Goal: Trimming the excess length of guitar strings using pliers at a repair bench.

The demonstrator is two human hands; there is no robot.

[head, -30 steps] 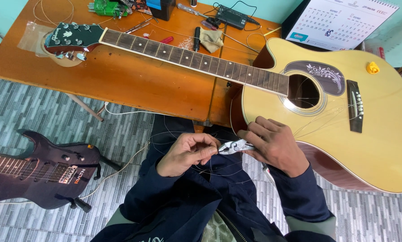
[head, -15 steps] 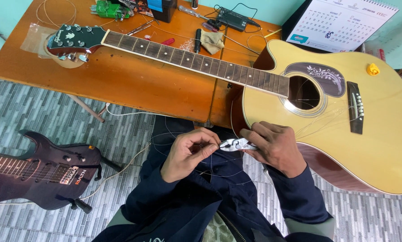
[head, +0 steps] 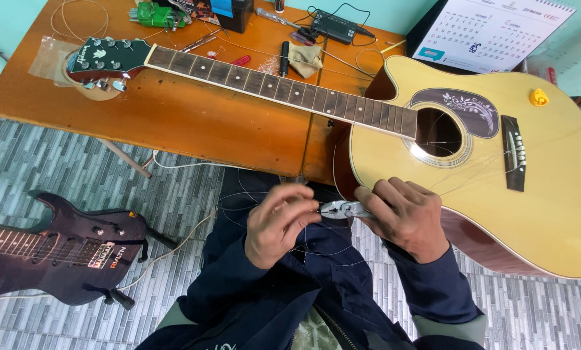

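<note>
Two hands meet over the person's lap, just below the lower edge of the acoustic guitar [head: 485, 175], which lies flat with its body off the end of the bench [head: 174, 123] and its neck running up and to the left across the wood. The right hand [head: 407, 220] is closed around the handles of a pair of pliers [head: 339, 209], whose long axis lies nearly level, nose pointing left toward the other hand. The left hand [head: 280, 223] is curled with its fingertips pinched on a thin guitar string [head: 251, 198] right at the pliers' nose, so tool and string touch between the two hands. From that pinch the wire loops loosely left and down over the dark jacket, and more slack strands trail toward the guitar's sound hole, up and right of the hands. A dark electric guitar [head: 63, 249] lies on the tiled floor well left of the acoustic guitar, apart from both hands
</note>
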